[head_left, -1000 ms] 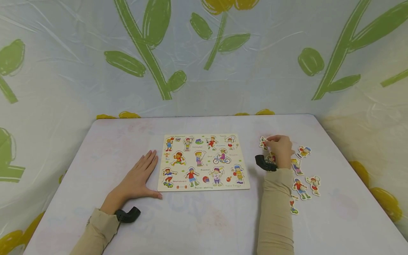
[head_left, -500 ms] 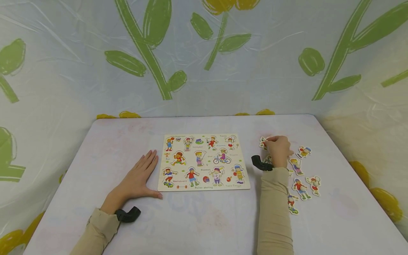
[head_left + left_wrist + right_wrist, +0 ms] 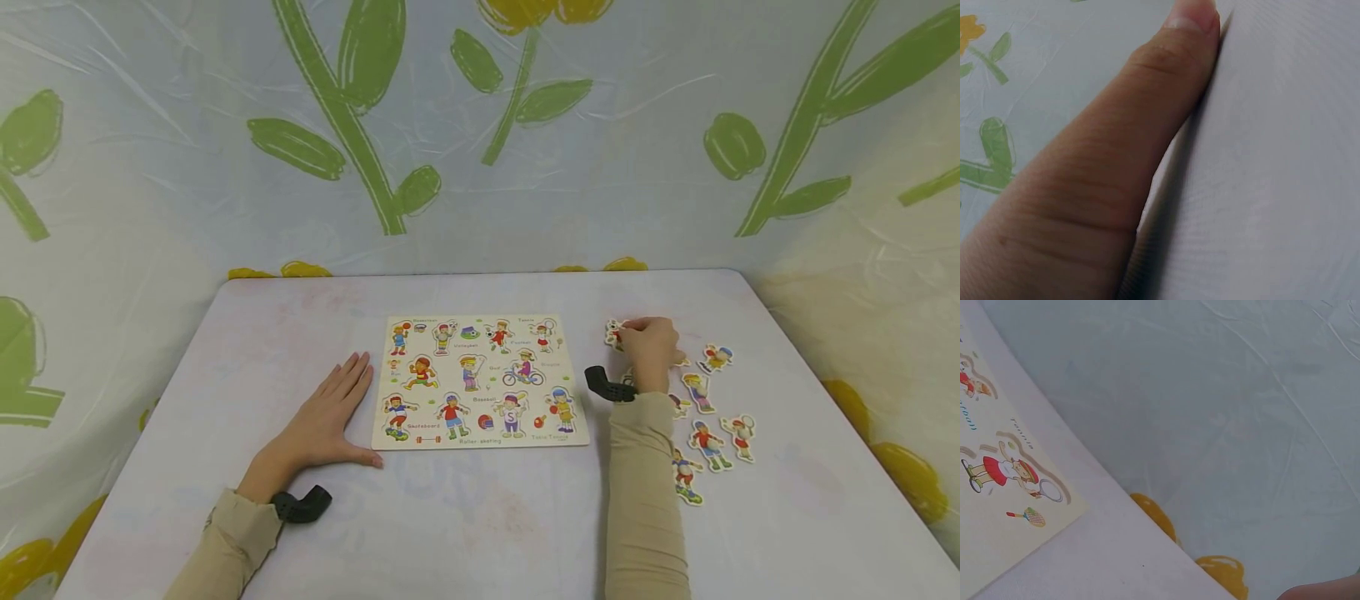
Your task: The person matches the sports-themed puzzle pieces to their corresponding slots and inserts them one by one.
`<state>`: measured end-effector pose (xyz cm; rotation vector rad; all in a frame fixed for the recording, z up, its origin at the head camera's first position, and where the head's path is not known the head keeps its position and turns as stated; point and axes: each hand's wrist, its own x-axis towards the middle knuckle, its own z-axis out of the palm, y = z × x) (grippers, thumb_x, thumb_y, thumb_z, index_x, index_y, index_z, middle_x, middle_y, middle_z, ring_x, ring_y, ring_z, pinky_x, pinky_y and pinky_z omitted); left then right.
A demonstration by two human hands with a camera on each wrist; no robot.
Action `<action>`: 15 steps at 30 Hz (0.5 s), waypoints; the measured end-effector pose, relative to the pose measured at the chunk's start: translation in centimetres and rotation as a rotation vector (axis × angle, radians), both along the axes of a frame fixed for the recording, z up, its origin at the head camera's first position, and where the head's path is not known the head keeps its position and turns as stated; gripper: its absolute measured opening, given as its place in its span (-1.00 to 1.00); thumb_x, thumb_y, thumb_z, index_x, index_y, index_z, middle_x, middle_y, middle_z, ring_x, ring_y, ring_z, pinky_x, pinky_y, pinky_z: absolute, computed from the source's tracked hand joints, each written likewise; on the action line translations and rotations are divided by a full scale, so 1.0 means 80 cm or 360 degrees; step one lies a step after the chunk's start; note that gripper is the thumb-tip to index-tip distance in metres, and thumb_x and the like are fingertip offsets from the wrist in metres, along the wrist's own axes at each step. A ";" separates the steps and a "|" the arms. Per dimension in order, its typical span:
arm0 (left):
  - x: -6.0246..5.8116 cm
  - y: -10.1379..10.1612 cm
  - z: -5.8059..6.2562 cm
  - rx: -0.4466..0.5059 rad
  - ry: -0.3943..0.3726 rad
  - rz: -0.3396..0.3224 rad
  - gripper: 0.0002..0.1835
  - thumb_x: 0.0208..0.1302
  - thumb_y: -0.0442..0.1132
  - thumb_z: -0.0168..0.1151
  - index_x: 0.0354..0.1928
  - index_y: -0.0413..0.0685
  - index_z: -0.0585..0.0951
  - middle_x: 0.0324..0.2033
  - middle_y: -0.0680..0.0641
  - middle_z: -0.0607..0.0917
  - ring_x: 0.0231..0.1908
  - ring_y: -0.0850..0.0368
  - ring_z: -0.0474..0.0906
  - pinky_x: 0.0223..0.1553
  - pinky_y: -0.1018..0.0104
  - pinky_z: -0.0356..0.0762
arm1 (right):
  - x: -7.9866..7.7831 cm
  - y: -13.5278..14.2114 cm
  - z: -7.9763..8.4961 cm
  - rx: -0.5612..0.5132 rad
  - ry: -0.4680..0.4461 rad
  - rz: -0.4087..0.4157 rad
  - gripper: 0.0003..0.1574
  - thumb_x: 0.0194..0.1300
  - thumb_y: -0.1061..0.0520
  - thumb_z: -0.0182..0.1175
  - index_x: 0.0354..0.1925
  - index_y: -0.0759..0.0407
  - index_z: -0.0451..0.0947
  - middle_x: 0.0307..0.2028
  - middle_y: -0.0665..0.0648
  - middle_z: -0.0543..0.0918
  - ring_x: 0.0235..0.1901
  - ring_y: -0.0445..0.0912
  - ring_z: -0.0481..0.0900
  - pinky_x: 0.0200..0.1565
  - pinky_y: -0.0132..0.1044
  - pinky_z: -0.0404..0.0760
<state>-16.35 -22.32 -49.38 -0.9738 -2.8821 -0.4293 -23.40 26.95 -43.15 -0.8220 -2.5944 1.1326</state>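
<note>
My right hand (image 3: 651,348) pinches a small football-player puzzle piece (image 3: 612,335) at the right of the table, its fingertips covering part of it. In the right wrist view only a sliver of that hand (image 3: 1322,592) shows at the bottom corner. A cream puzzle board (image 3: 480,443) with printed sports figures in shallow cut-outs lies mid-table; its tennis corner (image 3: 997,531) appears in the right wrist view. Left of the board my left hand (image 3: 324,417) rests flat with fingers spread, thumb tip close to the board's near corner. Its thumb (image 3: 1116,144) fills much of the left wrist view.
Several loose pieces lie right of the board, among them a golfer (image 3: 698,392), a roller skater (image 3: 709,446), a tennis player (image 3: 741,437), a skateboarder (image 3: 686,477) and a blue-capped figure (image 3: 716,358). Part of the cluster is hidden under the right forearm (image 3: 647,492). A flower-patterned sheet (image 3: 480,208) backs the table.
My right hand has shifted slightly left, and the football-player piece has moved left with it. More of the skateboarder piece shows beside the sleeve. The left hand stays put.
</note>
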 end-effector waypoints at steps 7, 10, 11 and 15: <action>-0.001 0.000 -0.002 -0.0003 -0.0006 0.0005 0.55 -0.30 0.72 0.19 0.54 -0.30 0.00 0.55 -0.23 -0.09 0.53 -0.14 -0.23 0.52 0.06 -0.25 | -0.003 -0.009 0.001 0.0040 0.0048 0.0050 -0.71 0.25 0.19 0.18 -0.17 0.37 0.69 -0.08 0.38 0.67 0.04 0.29 0.45 0.19 0.33 0.07; 0.000 0.000 -0.001 -0.0004 -0.0013 0.0011 0.55 -0.30 0.72 0.19 0.54 -0.30 0.00 0.55 -0.23 -0.08 0.53 -0.15 -0.23 0.52 0.04 -0.23 | -0.005 -0.015 0.001 0.0059 0.0089 0.0068 -0.73 0.25 0.20 0.18 -0.18 0.36 0.70 -0.13 0.37 0.68 -0.01 0.27 0.47 0.19 0.32 0.10; 0.000 0.001 0.000 -0.0002 -0.0015 0.0012 0.55 -0.30 0.72 0.20 0.53 -0.30 0.01 0.55 -0.23 -0.08 0.53 -0.15 -0.23 0.52 0.03 -0.23 | -0.006 -0.018 0.001 0.0060 0.0095 0.0075 -0.72 0.25 0.20 0.18 -0.18 0.36 0.70 -0.13 0.37 0.68 -0.01 0.27 0.48 0.19 0.31 0.10; 0.001 0.001 0.002 0.0006 -0.0013 0.0011 0.54 -0.30 0.71 0.22 0.53 -0.31 0.02 0.55 -0.25 -0.07 0.53 -0.17 -0.21 0.52 0.01 -0.21 | -0.011 -0.029 0.000 0.0066 0.0138 0.0109 -0.72 0.27 0.20 0.17 -0.17 0.35 0.70 -0.15 0.36 0.69 -0.05 0.25 0.49 0.20 0.28 0.10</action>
